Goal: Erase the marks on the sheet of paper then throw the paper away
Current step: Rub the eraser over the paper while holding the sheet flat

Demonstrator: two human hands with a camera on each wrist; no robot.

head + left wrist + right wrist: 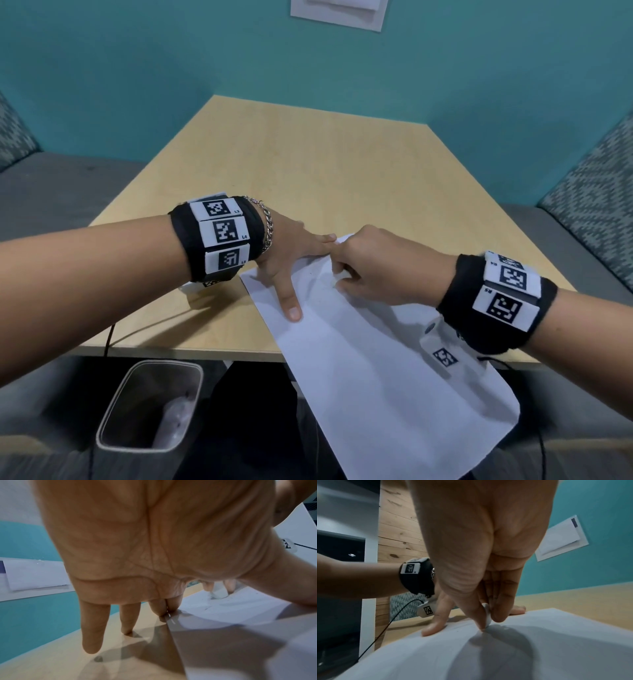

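On tabletop (308, 154), near edge: paper (376, 359) pinned and rubbed.
Left hand (291, 250) spread flat, fingers straight, thumb (289, 301) and fingertips pressing paper's far corner down. Right hand (370, 263) curled, pinching white eraser (487, 615) against paper just beside left fingers. Paper lying askew, near end overhanging tabletop edge. Faint marks around eraser, too small to read. Bin (150, 404) on floor below, left of paper.
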